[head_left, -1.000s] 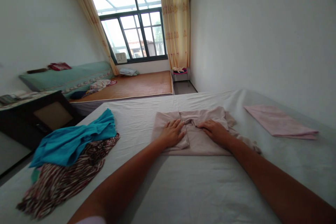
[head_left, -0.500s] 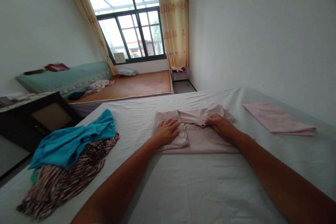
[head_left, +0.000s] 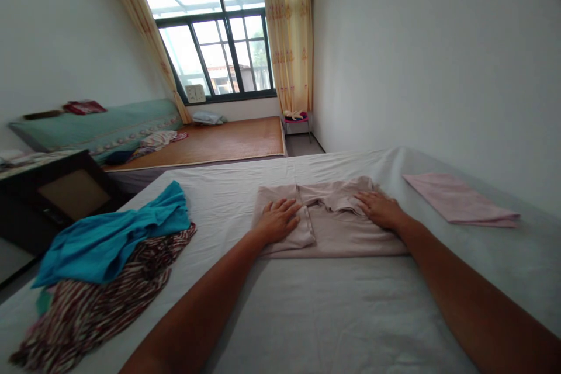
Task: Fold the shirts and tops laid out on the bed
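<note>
A beige garment (head_left: 333, 231) lies folded into a rectangle on the white bed sheet (head_left: 333, 315) in front of me. My left hand (head_left: 276, 219) rests flat on its left part, fingers spread and open. My right hand (head_left: 380, 208) lies flat on its right edge, fingers stretched out, holding nothing. Both forearms reach in from the bottom of the view.
A pile of clothes, a teal garment (head_left: 109, 236) over a striped one (head_left: 87, 304), sits on the bed's left side. A folded pink cloth (head_left: 458, 205) lies at the right near the wall. Beyond are a dark cabinet (head_left: 48, 198), a second bed (head_left: 210, 143) and a window.
My right hand has slid from the garment's middle out to its right edge, and the loose fabric that stuck out on the right is now tucked in. My left hand has stayed put.
</note>
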A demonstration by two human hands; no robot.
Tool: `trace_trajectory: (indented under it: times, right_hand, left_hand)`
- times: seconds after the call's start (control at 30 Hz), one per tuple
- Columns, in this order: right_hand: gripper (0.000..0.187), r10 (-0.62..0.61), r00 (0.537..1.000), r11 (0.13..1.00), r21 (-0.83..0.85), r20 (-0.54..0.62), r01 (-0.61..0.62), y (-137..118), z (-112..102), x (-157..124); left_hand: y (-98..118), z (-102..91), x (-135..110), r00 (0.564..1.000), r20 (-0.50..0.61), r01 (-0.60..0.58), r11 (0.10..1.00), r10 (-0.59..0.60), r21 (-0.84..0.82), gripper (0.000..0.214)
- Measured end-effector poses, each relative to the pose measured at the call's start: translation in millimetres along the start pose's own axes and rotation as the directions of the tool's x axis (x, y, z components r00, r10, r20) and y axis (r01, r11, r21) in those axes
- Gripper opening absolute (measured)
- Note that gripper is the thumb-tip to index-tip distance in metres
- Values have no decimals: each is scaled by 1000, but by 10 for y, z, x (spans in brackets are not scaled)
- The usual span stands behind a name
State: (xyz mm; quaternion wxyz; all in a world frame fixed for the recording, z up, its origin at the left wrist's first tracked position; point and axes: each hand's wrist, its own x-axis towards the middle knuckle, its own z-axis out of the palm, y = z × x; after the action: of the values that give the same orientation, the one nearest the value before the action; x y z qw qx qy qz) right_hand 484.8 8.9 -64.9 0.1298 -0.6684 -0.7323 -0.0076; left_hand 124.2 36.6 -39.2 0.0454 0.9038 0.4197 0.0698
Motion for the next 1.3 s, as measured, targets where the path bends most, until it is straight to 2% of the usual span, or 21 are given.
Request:
trace_trajectory:
  times: [0.13,0.2,0.27,0.3,0.37,0.43,0.57,0.67,0.77,0.87,0.97,1.03,1.1,1.2,1.23,1.27,1.3]
  right_hand:
    - [39,51,998,998,-30,-37,-52,166,22,-8]
    - [37,45,997,999,6,-68,-45,200,-8,-8]
    - [35,73,990,996,49,-117,-68,211,-68,-10]
    - [35,101,984,993,70,-144,-92,212,-107,-13]
    - [35,175,964,982,105,-198,-157,209,-193,-19]
    - [35,239,939,968,133,-247,-211,206,-272,-24]
    - [34,264,895,962,163,-360,-219,238,-367,-33]
    - [34,284,850,957,184,-443,-224,334,-391,-42]
    - [34,332,810,942,218,-483,-256,478,-381,-55]
    - [32,397,786,915,269,-474,-301,602,-337,-68]
    - [31,410,787,906,302,-460,-295,653,-290,-75]
    - [31,399,797,907,320,-454,-273,646,-270,-76]
    - [30,392,808,906,338,-439,-255,618,-254,-72]
    - [29,374,837,903,362,-399,-231,561,-200,-59]
    - [28,369,847,901,371,-383,-224,542,-171,-52]
    - [28,364,857,898,382,-364,-219,524,-138,-44]
    - [27,360,868,894,393,-342,-215,507,-105,-36]
  left_hand:
    - [-69,-37,-38,998,-57,8,1000,-9,-15,43]
    - [-202,-98,-82,981,-152,121,993,-122,-12,40]
    - [-390,-182,-136,917,-236,321,946,-322,-45,41]
    - [-489,-226,-163,875,-234,418,906,-423,-75,43]
    - [-660,-303,-207,808,-142,557,819,-572,-136,46]
    - [-759,-355,-227,774,-21,618,763,-632,-191,48]
    - [-732,-383,-203,766,87,631,720,-637,-289,44]
    - [-606,-362,-181,767,103,617,682,-634,-394,39]
    - [-468,-328,-188,789,116,556,620,-604,-554,32]
    - [-417,-335,-235,817,147,481,516,-558,-709,34]
    - [-564,-437,-366,814,160,410,357,-558,-839,40]
    - [-779,-560,-528,787,162,344,207,-595,-916,43]
    - [-1040,-718,-744,732,172,316,105,-659,-943,43]
    - [-1347,-991,-1063,621,186,388,92,-762,-917,43]
    - [-1390,-1081,-1134,600,189,418,103,-777,-902,42]
    - [-1394,-1166,-1174,600,196,443,118,-775,-889,42]
    - [-1358,-1242,-1179,618,203,458,137,-759,-878,41]
